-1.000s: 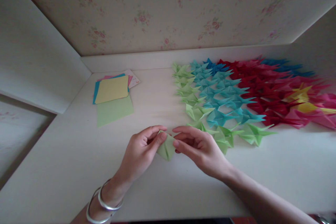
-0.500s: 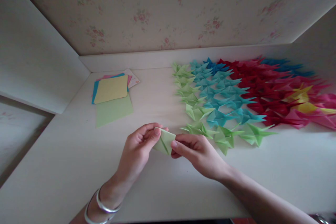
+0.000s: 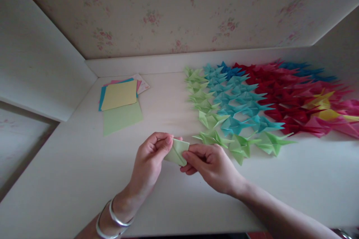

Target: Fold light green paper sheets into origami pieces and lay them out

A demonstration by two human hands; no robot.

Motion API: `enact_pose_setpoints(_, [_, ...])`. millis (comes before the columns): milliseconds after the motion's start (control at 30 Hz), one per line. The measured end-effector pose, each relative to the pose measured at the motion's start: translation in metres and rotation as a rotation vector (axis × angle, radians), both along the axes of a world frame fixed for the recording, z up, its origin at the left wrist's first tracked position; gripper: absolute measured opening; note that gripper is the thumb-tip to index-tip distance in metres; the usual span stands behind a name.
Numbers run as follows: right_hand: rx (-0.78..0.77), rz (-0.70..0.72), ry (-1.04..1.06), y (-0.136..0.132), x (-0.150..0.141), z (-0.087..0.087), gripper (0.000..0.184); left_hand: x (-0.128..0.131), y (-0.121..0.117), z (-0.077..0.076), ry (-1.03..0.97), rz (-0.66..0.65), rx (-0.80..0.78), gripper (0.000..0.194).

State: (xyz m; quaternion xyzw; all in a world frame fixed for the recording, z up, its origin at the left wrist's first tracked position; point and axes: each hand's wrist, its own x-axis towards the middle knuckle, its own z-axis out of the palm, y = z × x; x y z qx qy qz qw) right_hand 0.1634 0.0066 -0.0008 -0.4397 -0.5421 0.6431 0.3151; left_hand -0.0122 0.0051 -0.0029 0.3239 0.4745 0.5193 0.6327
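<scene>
A small folded piece of light green paper (image 3: 177, 151) is held above the front of the white desk, with a diagonal crease or flap edge across its face. My left hand (image 3: 153, 155) pinches its left side between thumb and fingers. On its right side, my right hand (image 3: 211, 164) grips the edge, thumb on top and fingers underneath. The paper's far side and parts of both hands' fingers are hidden. Light green paper cranes (image 3: 240, 145) lie on the desk just beyond my right hand.
Rows of folded cranes in turquoise (image 3: 235, 125), red (image 3: 280, 101), pink and blue fill the right side. At the left lies a stack of square paper sheets, yellow (image 3: 119, 95) on top, light green (image 3: 123, 119) below. A floral-papered wall (image 3: 168, 15) rises behind the desk (image 3: 70, 171).
The folded paper has tilted a little in my hands and its crease shows at a different angle. My right thumb and fingers have shifted slightly along its edge; my left hand moved slightly right.
</scene>
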Motion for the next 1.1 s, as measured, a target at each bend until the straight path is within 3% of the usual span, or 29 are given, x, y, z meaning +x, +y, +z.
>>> enact_pose_setpoints(100, [-0.025, -0.006, 0.011, 0.000, -0.001, -0.001, 0.038, 0.002, 0.000, -0.001, 0.025, 0.017, 0.029, 0.013])
enact_pose_setpoints(300, [-0.164, 0.114, 0.098, -0.002, -0.001, -0.003, 0.042, 0.001, 0.001, -0.001, 0.050, 0.021, 0.046, 0.014])
enact_pose_setpoints(500, [-0.099, 0.012, 0.024, -0.004, -0.003, 0.000, 0.045, 0.002, -0.001, -0.001, 0.083, -0.011, 0.053, 0.016])
enact_pose_setpoints(600, [-0.110, -0.006, 0.055, -0.004, -0.004, 0.002, 0.044, 0.001, -0.003, -0.001, 0.195, -0.022, 0.091, 0.017])
enact_pose_setpoints(700, [-0.149, -0.064, 0.131, -0.002, -0.001, 0.002, 0.041, -0.003, -0.006, 0.000, 0.400, -0.018, 0.221, 0.025])
enact_pose_setpoints(800, [-0.207, -0.129, 0.253, 0.003, 0.006, 0.000, 0.034, -0.008, -0.007, 0.001, 0.625, -0.110, 0.508, 0.036])
enact_pose_setpoints(900, [-0.261, -0.119, 0.382, 0.006, 0.012, -0.002, 0.028, -0.011, -0.005, 0.002, 0.816, -0.204, 0.788, 0.030])
enact_pose_setpoints(1000, [-0.227, -0.090, 0.439, 0.005, 0.016, -0.001, 0.056, -0.013, -0.003, 0.004, 0.831, -0.201, 0.833, 0.034])
enact_pose_setpoints(1100, [-0.105, -0.083, 0.387, 0.004, 0.018, 0.001, 0.055, -0.015, -0.003, 0.005, 0.803, -0.214, 0.788, 0.033])
